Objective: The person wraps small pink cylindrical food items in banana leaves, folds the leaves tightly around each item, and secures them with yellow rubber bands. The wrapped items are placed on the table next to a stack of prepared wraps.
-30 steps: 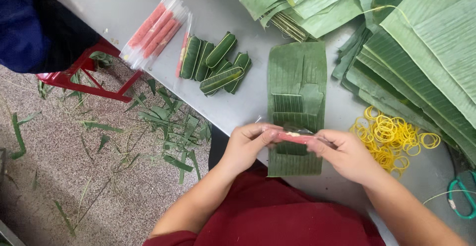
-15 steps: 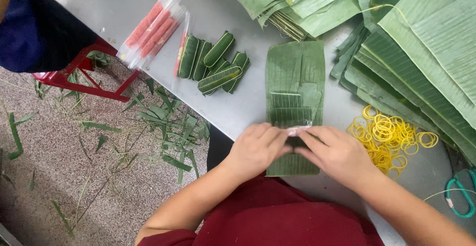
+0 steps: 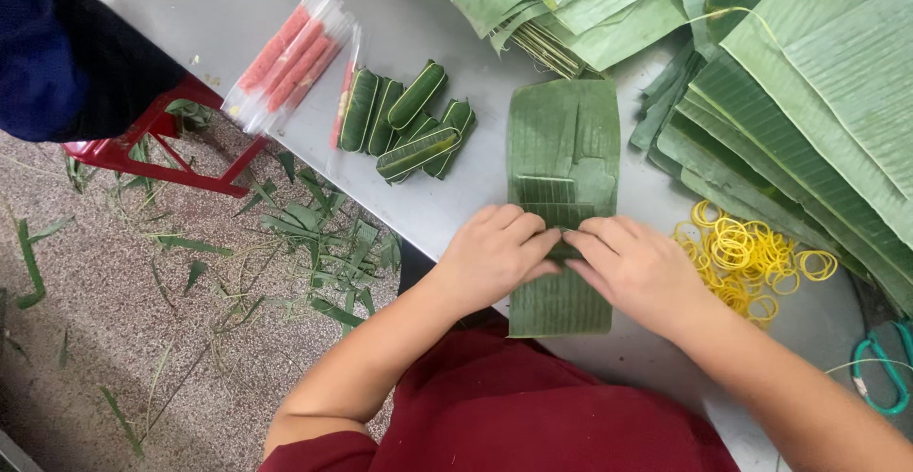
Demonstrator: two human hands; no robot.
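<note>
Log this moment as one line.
left hand: on leaf strip | right hand: on leaf strip | fingertips meet mid-strip | wrapped rolls upper left | yellow bands right

A long green banana leaf strip [image 3: 563, 149] lies flat on the grey table, running away from the person. Its middle is folded over under both hands. Its near end overhangs the table edge.

I see a dark green, finely ribbed banana leaf strip [image 3: 563, 163] on the dull grey metal table [image 3: 219, 25]. Beside it lie bright yellow rubber bands [image 3: 751, 261], glossy green leaf-wrapped rolls [image 3: 407, 122] and pink-red sausages in clear plastic sleeves [image 3: 290, 54]. My sleeves are maroon; the stool [image 3: 157, 154] is red.
</note>
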